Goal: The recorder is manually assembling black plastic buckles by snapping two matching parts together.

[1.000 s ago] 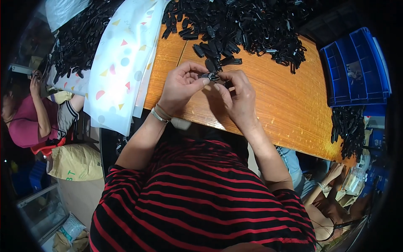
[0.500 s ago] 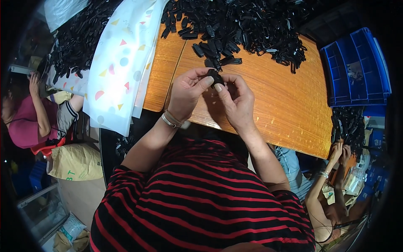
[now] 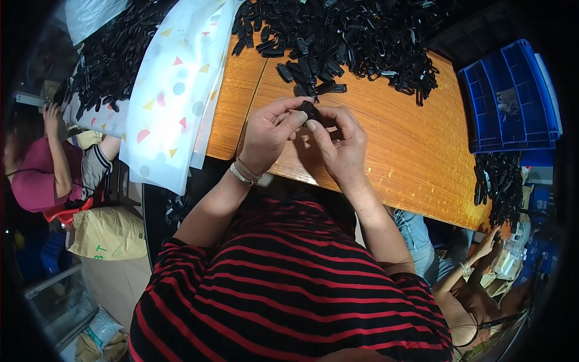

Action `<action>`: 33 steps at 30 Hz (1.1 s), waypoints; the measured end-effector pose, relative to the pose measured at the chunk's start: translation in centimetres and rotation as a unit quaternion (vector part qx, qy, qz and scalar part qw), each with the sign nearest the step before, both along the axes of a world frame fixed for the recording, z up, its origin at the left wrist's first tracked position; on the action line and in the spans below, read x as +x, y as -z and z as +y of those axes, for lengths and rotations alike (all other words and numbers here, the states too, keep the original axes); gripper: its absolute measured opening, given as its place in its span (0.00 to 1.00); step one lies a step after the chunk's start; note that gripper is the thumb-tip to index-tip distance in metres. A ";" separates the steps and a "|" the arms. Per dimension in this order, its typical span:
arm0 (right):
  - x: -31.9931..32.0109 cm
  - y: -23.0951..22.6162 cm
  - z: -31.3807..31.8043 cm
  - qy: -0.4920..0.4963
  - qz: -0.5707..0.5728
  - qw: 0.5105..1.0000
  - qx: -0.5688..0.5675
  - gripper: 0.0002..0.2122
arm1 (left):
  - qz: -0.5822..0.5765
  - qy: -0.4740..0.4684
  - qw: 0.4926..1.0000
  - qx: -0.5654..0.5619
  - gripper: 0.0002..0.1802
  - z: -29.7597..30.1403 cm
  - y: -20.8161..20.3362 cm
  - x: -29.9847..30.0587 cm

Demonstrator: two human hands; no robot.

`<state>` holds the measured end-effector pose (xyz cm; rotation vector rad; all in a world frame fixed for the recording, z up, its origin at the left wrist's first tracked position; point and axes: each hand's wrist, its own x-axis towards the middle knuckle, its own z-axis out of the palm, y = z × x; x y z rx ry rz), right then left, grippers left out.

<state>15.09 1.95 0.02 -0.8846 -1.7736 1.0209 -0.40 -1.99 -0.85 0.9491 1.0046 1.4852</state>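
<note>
Between the fingertips of both hands is a small black plastic part [image 3: 310, 110], held just above the near side of the wooden table [image 3: 410, 157]. My left hand [image 3: 265, 134] pinches it from the left with thumb and forefinger. From the right, the thumb and fingers of my right hand [image 3: 345, 148] close on it too. Fingers hide much of its shape. A few loose black plastic parts [image 3: 313, 73] lie just beyond my fingertips, in front of a large heap of similar black parts [image 3: 362, 36] at the far side.
A white sheet with coloured shapes [image 3: 169, 90] hangs over the table's left side, with another black heap [image 3: 114, 60] beyond it. Blue plastic crates [image 3: 509, 102] stand at the right. Co-workers sit at left [image 3: 45, 169] and right [image 3: 458, 301]. A tan sack [image 3: 108, 235] stands lower left.
My hands stay in nearly the same place, with the black part slightly turned between the fingertips. The right co-worker's hands have moved slightly lower in the picture.
</note>
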 end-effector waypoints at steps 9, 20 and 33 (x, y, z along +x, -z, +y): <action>-0.7 1.1 -1.2 0.068 -0.063 0.984 0.153 0.15 | 0.183 -0.056 0.981 0.020 0.15 -1.2 -0.3 1.7; -0.9 1.8 -2.3 0.006 -0.068 0.998 0.012 0.19 | 0.014 0.044 0.999 -0.011 0.14 -0.7 0.8 1.9; 2.3 -1.4 15.2 0.122 -0.455 0.843 0.259 0.22 | 0.496 -0.112 0.845 0.167 0.11 3.4 2.1 -1.1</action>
